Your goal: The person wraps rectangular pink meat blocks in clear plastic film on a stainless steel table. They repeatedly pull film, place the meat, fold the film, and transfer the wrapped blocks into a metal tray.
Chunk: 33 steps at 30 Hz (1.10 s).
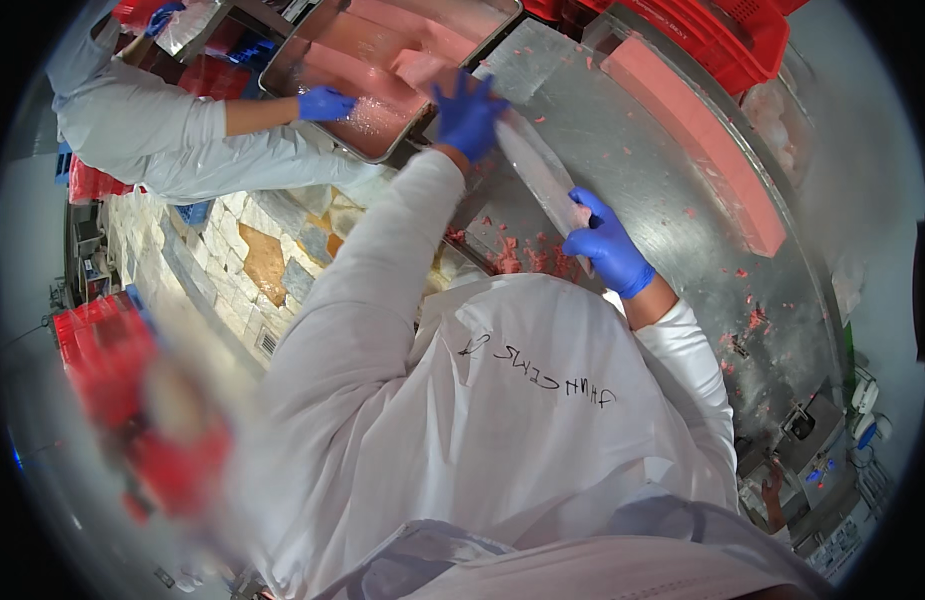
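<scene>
My right hand, in a blue glove, grips the near end of a long, clear plastic trough or sleeve. The trough slants away toward a metal tray of pink, meat-like paste. My left hand, also blue-gloved, is spread and blurred over its far end; whether it touches is unclear. A pink slab shows just past my left fingers, over the tray's contents. Pink scraps lie on the steel table between my apron and the trough.
A co-worker's gloved hand reaches over the tray from the left. Along the table's far right side lies a long pink bar in clear plastic. Red crates stand behind it. More red crates are at left above a stone-patterned floor.
</scene>
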### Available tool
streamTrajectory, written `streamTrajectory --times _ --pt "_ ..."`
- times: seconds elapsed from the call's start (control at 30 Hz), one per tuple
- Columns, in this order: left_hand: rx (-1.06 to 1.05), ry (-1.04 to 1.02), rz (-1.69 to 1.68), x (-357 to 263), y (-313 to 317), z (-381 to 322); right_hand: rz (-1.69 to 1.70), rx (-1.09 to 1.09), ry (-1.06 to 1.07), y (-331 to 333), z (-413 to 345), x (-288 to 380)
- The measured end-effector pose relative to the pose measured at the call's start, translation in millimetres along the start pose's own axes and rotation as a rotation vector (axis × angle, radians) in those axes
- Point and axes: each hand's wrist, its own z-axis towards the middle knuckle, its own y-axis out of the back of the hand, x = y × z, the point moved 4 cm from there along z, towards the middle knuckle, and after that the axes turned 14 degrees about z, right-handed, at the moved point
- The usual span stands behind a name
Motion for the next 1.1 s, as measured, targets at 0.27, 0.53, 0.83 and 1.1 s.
streamTrajectory --times 0.27,0.53,0.83,1.1 --pt "0.474 0.323 0.152 67 -99 -9 -0.034 -0.079 -0.017 22 -38 -16" --pt "-0.055 -0.159 -0.125 26 -55 9 -0.146 -0.629 0.586 105 -152 32" --pt "0.014 -0.204 -1.275 -169 170 70 -1.025 -0.786 0.453 228 -170 255" --pt "0.36 -0.89 -0.851 -248 180 -63 -0.287 -0.704 0.397 210 -28 37"
